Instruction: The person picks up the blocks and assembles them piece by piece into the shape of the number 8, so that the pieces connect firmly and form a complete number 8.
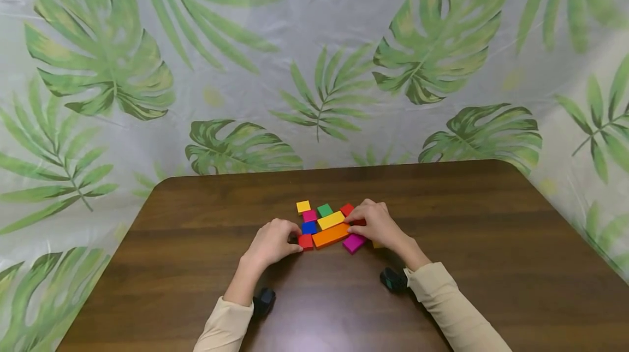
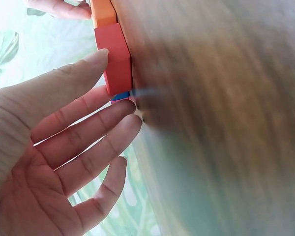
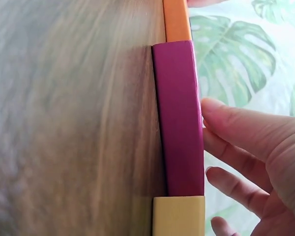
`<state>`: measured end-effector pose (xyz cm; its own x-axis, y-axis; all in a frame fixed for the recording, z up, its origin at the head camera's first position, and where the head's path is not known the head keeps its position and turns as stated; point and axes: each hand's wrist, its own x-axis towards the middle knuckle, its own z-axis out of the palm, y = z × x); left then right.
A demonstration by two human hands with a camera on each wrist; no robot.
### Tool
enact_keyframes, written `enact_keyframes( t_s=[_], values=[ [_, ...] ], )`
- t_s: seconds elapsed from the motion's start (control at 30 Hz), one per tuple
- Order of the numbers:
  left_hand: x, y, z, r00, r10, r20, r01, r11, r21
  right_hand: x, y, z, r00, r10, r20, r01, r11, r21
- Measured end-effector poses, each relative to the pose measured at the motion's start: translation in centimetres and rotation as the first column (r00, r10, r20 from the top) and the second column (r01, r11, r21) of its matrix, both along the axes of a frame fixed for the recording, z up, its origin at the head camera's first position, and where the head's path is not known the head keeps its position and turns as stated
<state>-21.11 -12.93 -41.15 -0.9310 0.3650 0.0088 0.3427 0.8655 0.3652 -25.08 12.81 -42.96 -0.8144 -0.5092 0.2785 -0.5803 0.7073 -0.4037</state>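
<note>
Several coloured blocks lie close together on the table. At their near left corner my left hand (image 1: 273, 238) pinches a red block (image 1: 306, 242) between thumb and index finger; in the left wrist view its other fingers are spread. An orange block (image 1: 331, 236) runs right from the red one, with a yellow block (image 1: 331, 220) behind it. My right hand (image 1: 378, 224) has thumb and index finger curled about a dark red block (image 1: 360, 222), partly hidden beneath it, with the fingertips right at the ends of the orange and yellow blocks. A magenta block (image 3: 179, 118) lies before the right thumb.
Blue (image 1: 309, 227), pink (image 1: 309, 215), green (image 1: 324, 210) and small yellow (image 1: 303, 207) blocks, plus another red block (image 1: 346, 209), sit at the cluster's back. A pale yellow block (image 3: 179, 215) adjoins the magenta one. A leaf-patterned sheet (image 1: 324, 139) hangs behind the brown table (image 1: 221, 199).
</note>
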Motion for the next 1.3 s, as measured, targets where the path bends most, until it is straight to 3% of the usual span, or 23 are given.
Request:
enact_keyframes(
  t_s=[0.6, 0.9, 1.3],
  values=[
    [0.2, -0.2, 0.3, 1.000, 0.001, -0.019, 0.000, 1.000, 0.027, 1.1, -0.1, 0.8, 0.996, 0.078, 0.037, -0.082, 0.992, 0.092],
    [0.5, 0.0, 0.5, 0.999, 0.031, -0.010, -0.031, 0.999, 0.040, 2.6, 0.0, 0.8, 0.994, 0.107, 0.012, -0.108, 0.990, 0.092],
    [1.0, 0.2, 0.6, 1.000, -0.006, 0.008, 0.006, 1.000, 0.011, 4.6, 0.0, 0.7, 0.997, 0.078, 0.022, -0.080, 0.991, 0.106]
  ],
)
